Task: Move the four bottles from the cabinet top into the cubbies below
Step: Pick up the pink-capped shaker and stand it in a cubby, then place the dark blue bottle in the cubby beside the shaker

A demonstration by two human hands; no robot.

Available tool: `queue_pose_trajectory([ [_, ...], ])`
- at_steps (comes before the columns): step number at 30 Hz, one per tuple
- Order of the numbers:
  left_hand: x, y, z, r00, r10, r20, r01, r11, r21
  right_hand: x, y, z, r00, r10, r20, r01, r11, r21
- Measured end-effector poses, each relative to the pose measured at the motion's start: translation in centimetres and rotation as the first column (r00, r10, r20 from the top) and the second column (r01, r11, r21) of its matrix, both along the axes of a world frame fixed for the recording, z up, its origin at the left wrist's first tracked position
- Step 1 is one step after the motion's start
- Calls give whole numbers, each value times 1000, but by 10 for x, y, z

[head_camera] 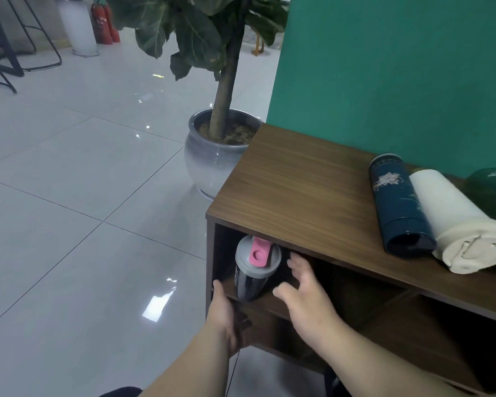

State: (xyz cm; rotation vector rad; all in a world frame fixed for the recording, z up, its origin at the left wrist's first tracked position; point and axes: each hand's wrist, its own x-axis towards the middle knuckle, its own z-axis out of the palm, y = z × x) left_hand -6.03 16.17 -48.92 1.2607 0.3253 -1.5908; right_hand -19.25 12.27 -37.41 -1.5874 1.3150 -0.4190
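Shaker bottle (254,269) upright in the cabinet's top-left cubby (221,253), both hands (304,293) spread, empty beside it; navy flask (395,204), cream tumbler (458,222) and green bottle (493,187) remain at the cabinet top's (292,181) right edge.

A dark shaker bottle (252,270) with a grey lid stood upright in the cabinet's (298,190) upper-left cubby. Both hands were open on either side of it, left hand (226,316) at seven o'clock, right hand (307,296) at four. A blue bottle (395,204) and cream bottle (464,224) lay touching on top.
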Motion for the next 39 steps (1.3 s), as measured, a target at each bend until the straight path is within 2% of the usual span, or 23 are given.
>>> queue_pose_trajectory([
  [3,-15,11,15,990,-139,36,140,990,-9,-28,28,19,993,111,-32,-114,986,-121],
  [5,-26,16,27,975,-204,86,206,978,-17,-45,37,40,990,124,-62,-137,931,-338],
  [8,-39,22,49,965,-225,136,235,970,-60,-66,28,80,985,35,-167,-141,716,-684],
  [10,-43,25,59,972,-198,128,214,968,-127,-76,5,99,943,-121,-310,-178,604,-777],
  [12,-48,30,68,975,-177,136,199,966,-168,-83,-18,113,852,-288,-436,-208,580,-788],
  [13,-49,33,71,977,-165,137,189,964,-188,-84,-29,118,806,-330,-491,-210,617,-759],
  [16,-53,40,77,975,-156,158,185,964,-189,-80,-49,128,675,-375,-635,-211,727,-654],
  [19,-56,46,81,970,-160,184,195,963,-189,-74,-58,131,580,-402,-708,-260,733,-629],
  [22,-55,49,80,971,-140,196,179,964,-196,-71,-64,130,530,-408,-744,-254,761,-598],
  [24,-53,51,79,972,-133,196,174,962,-210,-71,-64,130,543,-396,-740,-224,781,-582],
  [26,-51,52,80,971,-128,199,172,960,-220,-74,-58,133,599,-384,-703,-182,789,-587],
  [29,-51,55,84,971,-131,199,175,959,-224,-80,-39,143,701,-373,-608,-167,743,-648],
  [34,-57,59,91,973,-109,205,158,956,-246,-74,14,181,921,-305,-245,-21,587,-809],
  [37,-63,60,95,980,-65,190,117,954,-277,-74,44,202,967,-237,-91,61,564,-823],
  [39,-66,60,96,986,-36,165,83,953,-293,-75,60,210,980,-190,-64,58,575,-816],
])
